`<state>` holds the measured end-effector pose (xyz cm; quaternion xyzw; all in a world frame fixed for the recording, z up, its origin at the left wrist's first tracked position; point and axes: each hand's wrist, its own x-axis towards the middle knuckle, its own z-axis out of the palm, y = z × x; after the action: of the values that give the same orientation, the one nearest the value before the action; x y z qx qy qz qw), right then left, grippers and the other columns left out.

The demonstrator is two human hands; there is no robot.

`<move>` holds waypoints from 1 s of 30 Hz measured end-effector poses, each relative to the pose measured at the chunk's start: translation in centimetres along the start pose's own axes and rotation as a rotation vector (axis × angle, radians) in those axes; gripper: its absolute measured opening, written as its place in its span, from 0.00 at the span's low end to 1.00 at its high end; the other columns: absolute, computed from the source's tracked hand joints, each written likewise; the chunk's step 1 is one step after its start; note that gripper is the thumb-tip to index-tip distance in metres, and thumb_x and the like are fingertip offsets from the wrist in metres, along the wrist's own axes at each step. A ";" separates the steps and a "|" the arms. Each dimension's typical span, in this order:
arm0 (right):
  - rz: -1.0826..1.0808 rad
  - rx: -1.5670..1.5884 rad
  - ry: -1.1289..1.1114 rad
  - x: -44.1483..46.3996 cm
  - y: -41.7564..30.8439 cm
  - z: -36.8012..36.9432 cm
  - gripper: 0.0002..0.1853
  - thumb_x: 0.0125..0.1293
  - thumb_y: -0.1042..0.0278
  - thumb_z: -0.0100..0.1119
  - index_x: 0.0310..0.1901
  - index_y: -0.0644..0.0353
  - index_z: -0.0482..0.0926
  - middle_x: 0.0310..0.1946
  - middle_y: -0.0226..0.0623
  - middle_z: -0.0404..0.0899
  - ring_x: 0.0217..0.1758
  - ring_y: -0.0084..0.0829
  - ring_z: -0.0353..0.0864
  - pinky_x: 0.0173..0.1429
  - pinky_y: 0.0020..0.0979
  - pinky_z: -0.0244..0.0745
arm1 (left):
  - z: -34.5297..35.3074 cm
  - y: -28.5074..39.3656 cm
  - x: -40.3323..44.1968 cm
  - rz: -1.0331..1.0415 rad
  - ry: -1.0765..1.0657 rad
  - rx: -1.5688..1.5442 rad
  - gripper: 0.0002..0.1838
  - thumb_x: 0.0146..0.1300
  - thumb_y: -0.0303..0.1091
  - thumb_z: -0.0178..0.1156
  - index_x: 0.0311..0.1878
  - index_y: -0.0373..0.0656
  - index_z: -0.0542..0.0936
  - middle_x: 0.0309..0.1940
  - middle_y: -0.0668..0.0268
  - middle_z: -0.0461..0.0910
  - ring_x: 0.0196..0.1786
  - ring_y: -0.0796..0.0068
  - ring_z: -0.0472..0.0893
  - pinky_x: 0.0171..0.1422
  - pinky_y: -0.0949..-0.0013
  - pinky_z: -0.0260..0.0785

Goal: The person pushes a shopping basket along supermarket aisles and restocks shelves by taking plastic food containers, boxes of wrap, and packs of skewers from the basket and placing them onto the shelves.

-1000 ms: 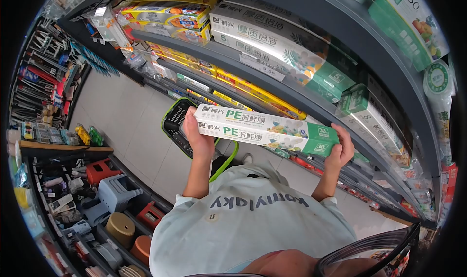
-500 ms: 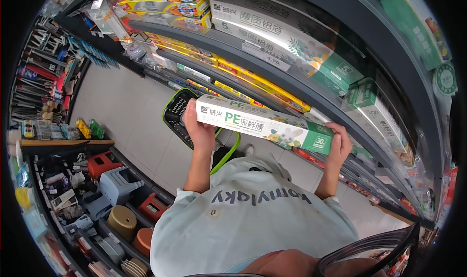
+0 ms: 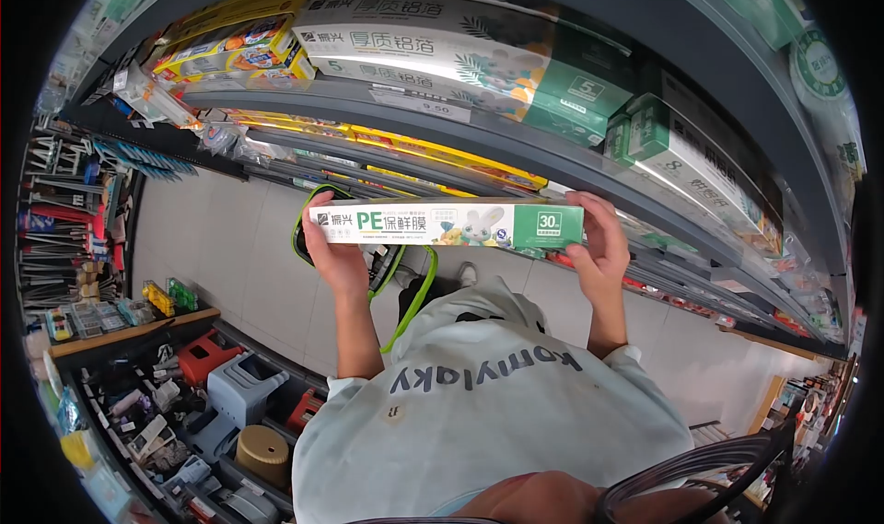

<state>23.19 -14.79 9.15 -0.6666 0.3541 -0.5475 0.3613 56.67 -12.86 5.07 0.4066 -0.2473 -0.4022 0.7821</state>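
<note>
A long white and green box of PE cling film [image 3: 414, 226] is held level across my front, its printed side facing up at me. My left hand [image 3: 336, 257] grips its left end, thumb at the edge. Around the green right end, marked 30, my right hand [image 3: 603, 252] is closed with fingers over the top and thumb below. Partly hidden behind the box and my left arm is a shopping basket [image 3: 299, 238] with a lime green rim and handle.
Foil boxes [image 3: 414, 40] line the shelf ahead, above a price label [image 3: 424, 103] reading 9.50. Yellow boxes [image 3: 235, 50] sit to their left. Low bins on the left hold a grey-blue plastic stool [image 3: 241, 390] and a gold-brown pot [image 3: 263, 452].
The cling film box has gone from slanted to nearly level and shifted left, with both hands still on it. The shelves have shifted left in view.
</note>
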 end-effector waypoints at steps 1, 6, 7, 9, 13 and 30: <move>-0.001 -0.001 0.005 0.0 0.1 0.0 0.30 0.63 0.63 0.68 0.63 0.70 0.71 0.60 0.51 0.72 0.62 0.41 0.76 0.65 0.38 0.73 | -0.3 -0.2 0.2 0.010 -0.016 0.072 0.24 0.76 0.51 0.42 0.60 0.39 0.71 0.48 0.65 0.75 0.52 0.72 0.78 0.59 0.64 0.70; -0.132 -0.067 0.030 0.0 -0.2 -0.9 0.34 0.59 0.61 0.73 0.62 0.71 0.71 0.62 0.55 0.69 0.63 0.46 0.75 0.62 0.43 0.77 | 0.0 0.3 0.3 -0.002 -0.112 0.165 0.25 0.72 0.45 0.50 0.65 0.39 0.67 0.49 0.62 0.73 0.53 0.70 0.77 0.60 0.65 0.69; -0.138 -0.084 0.047 0.1 -0.7 -1.3 0.34 0.59 0.61 0.73 0.62 0.71 0.71 0.62 0.55 0.69 0.63 0.46 0.75 0.62 0.43 0.77 | 1.0 0.7 0.0 0.010 -0.144 0.161 0.27 0.71 0.44 0.51 0.68 0.39 0.64 0.53 0.59 0.73 0.57 0.67 0.76 0.63 0.62 0.69; -0.279 -0.114 0.162 -0.1 -2.2 -2.1 0.29 0.64 0.59 0.69 0.59 0.69 0.71 0.61 0.56 0.68 0.61 0.51 0.76 0.61 0.48 0.78 | 1.8 0.7 -0.4 -0.013 -0.232 0.071 0.31 0.71 0.40 0.54 0.71 0.36 0.60 0.60 0.54 0.71 0.63 0.64 0.74 0.68 0.60 0.66; -0.539 -0.244 0.453 -0.5 -4.9 -4.3 0.19 0.73 0.57 0.57 0.54 0.64 0.69 0.56 0.53 0.67 0.57 0.58 0.78 0.62 0.55 0.77 | 6.5 0.9 -1.9 0.069 -0.369 0.062 0.35 0.68 0.32 0.59 0.74 0.32 0.57 0.67 0.48 0.68 0.67 0.62 0.71 0.71 0.60 0.64; 0.144 0.476 1.090 -12.6 2.1 -7.8 0.16 0.76 0.67 0.48 0.61 0.62 0.64 0.61 0.46 0.70 0.69 0.40 0.69 0.73 0.41 0.64 | 8.1 -7.4 -10.6 -0.004 -0.778 0.623 0.35 0.56 0.19 0.69 0.68 0.35 0.69 0.67 0.52 0.66 0.66 0.62 0.72 0.64 0.65 0.71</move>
<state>13.48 -5.61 2.47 -0.1648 0.4002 -0.8490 0.3032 41.83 -10.19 2.68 0.4413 -0.6284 -0.4324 0.4727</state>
